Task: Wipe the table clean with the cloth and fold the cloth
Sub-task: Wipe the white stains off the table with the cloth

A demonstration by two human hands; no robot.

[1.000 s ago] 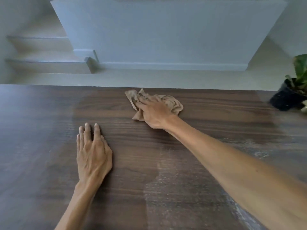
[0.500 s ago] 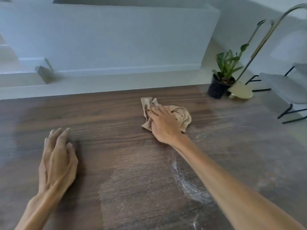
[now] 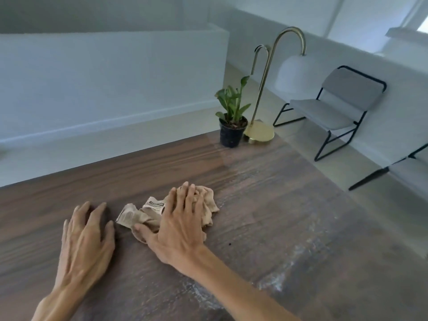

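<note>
Dark wood-grain boards made up the one desk (image 3: 278, 228), which filled the lower view and carried pale, dusty streaks over its right half and near the right forearm. Beyond its far edge ran a white low wall and a light floor. Two grey folding chairs on black frames stood on that floor to the right: one chair (image 3: 333, 107) in full view, the second chair (image 3: 407, 172) cut off by the picture's edge. One brass lamp (image 3: 266, 89) with a curved neck and a white shade stood on the desk's far right corner, its round base just beside one potted plant (image 3: 231, 121) in a black pot.

Two bare hands lay on the desk. The right hand (image 3: 178, 225) pressed flat on one crumpled beige cloth (image 3: 139, 216), fingers spread over the bunched fabric and thumb on its near edge; it pinched nothing that I could see. The cloth sat near the middle of the desk, a printed label showing on its left part. The left hand (image 3: 86, 242) rested palm down with fingers slightly apart, just beside the cloth and holding nothing. One small dark speck (image 3: 229, 243) lay on the wood to the right of the right wrist.
</note>
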